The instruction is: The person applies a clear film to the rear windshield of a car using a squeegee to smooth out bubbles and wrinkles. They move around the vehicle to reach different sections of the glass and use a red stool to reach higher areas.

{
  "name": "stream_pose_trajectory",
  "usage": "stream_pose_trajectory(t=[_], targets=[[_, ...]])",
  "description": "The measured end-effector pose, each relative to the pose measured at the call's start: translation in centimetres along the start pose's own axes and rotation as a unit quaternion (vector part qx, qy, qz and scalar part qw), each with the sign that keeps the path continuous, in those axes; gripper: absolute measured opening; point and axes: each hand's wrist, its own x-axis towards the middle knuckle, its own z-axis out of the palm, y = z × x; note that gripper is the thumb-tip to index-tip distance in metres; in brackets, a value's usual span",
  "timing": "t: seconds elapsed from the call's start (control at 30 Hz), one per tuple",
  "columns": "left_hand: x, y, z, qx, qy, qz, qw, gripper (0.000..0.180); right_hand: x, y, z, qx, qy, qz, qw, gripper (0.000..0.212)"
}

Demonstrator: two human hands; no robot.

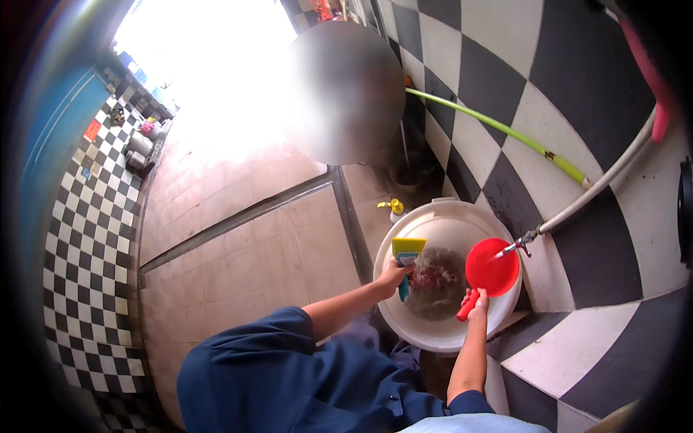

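Note:
My left hand (394,278) is closed around a flat yellow-and-teal packet (409,249), its wide yellow end pointing away from me. It is over the left part of a round white tub (393,332). My right hand (476,302) grips the red handle of a plastic water dipper (492,270), whose round bowl is over the tub's right side. The metal tap (521,244) reaches over the dipper bowl, and water appears to run from it. Inside the tub, greyish water (437,289) looks stirred and bubbly; what lies under it cannot be made out.
Behind the tub stands a white bottle with a yellow top (396,209). A checkered wall (498,79) rises on the right, with a pale hose (603,180) and a green pipe (498,130). A dark drain channel (238,227) crosses the tiled floor (253,267). A blurred area covers the far centre.

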Motion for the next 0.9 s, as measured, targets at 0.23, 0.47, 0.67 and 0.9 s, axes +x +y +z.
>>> stream_pose_trajectory(t=[0.23,0.47,0.67,0.9], targets=[[-1.4,0.6,-0.6,-0.006,-0.014,-0.001,1.0,0.019,1.9,0.4,-0.8,0.041,0.004,0.017,0.999,0.021],[-1.4,-0.1,0.2,0.018,-0.001,0.01,1.0,0.014,2.1,0.2,-1.7,0.046,0.024,0.002,0.999,0.019],[-2.2,0.0,1.6,0.053,-0.012,0.002,0.998,0.018,2.0,0.6,-2.5,0.013,0.024,-0.022,0.999,0.023],[-0.8,-0.5,3.1,0.043,-0.05,0.036,0.997,0.02,0.5,0.4,-0.7,0.012,0.025,-0.039,0.999,0.027]])
